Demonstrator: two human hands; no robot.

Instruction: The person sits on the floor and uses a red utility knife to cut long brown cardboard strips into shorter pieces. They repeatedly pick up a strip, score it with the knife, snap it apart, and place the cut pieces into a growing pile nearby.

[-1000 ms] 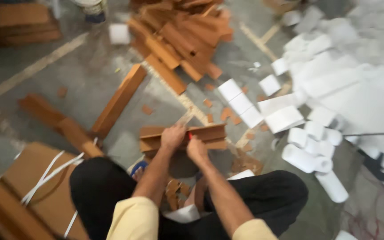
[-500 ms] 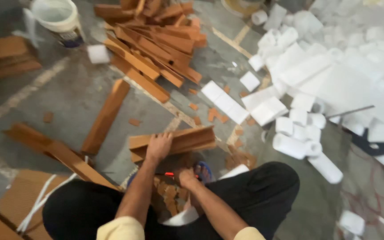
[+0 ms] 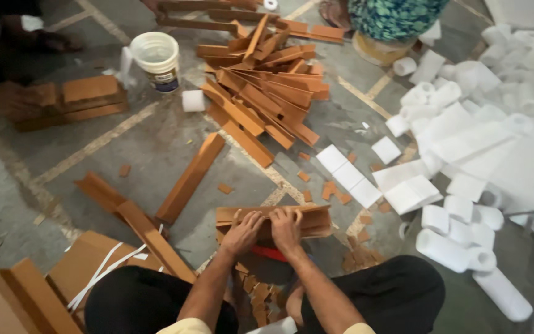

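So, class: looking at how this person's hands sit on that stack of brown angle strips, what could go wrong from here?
1. Both hands, left hand and right hand, press on the brown strip stack; the strips might slide apart.
2. A red object lies under the stack by the fingers; if it is a blade, it could nick them.
3. Loose offcuts beside the knee might snag.

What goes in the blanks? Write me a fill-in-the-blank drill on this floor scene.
1. Both hands, left hand and right hand, rest on a stack of brown ____ strips.
2. The bucket beside the brown pile is ____ in colour.
3. The rolls to the person's right are ____ in colour.
4. Small brown offcuts lie scattered on the ____.

Missing words: cardboard; white; white; floor
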